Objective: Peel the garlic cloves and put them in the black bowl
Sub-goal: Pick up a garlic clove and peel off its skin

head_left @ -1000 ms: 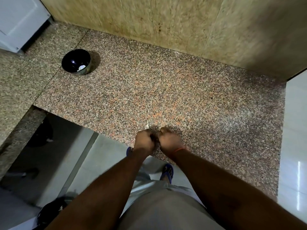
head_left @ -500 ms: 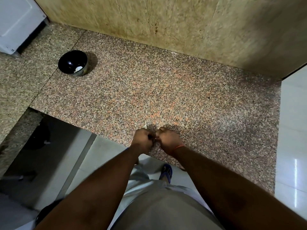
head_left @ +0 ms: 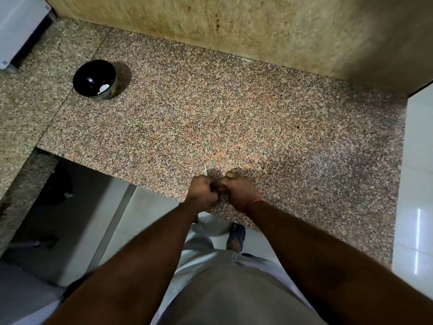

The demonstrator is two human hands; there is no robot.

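— Hands first, then: what has changed at the near edge of the table (head_left: 257,127)?

— Very little; the left hand (head_left: 203,193) and the right hand (head_left: 237,192) sit knuckle to knuckle just as they did a second ago, both with fingers curled tight around something small between them; a pale sliver shows in the gap, which I take for the garlic clove (head_left: 220,189), though most of it is hidden.

— So the peeling is still under way?

— I judge so; the fists have barely shifted against each other, so the skin seems not yet fully off; a thin scrap of peel (head_left: 205,170) lies on the table just beyond the left hand, in the same spot as before.

— And the black bowl (head_left: 94,79)?

— Far off to the left, well apart from the hands; a whitish piece (head_left: 103,88) rests inside near its rim, probably a clove already peeled; it looks unchanged from the earlier frames.

— Anything else that differs?

— Mostly the head camera; the bowl and the white appliance (head_left: 18,26) at the top left sit a little differently in the view, so the head has tilted, not the things; nothing on the table has moved.

— Meaning for the task?

— One clove appears done, one is in the hands, and none is on its way to the bowl yet.
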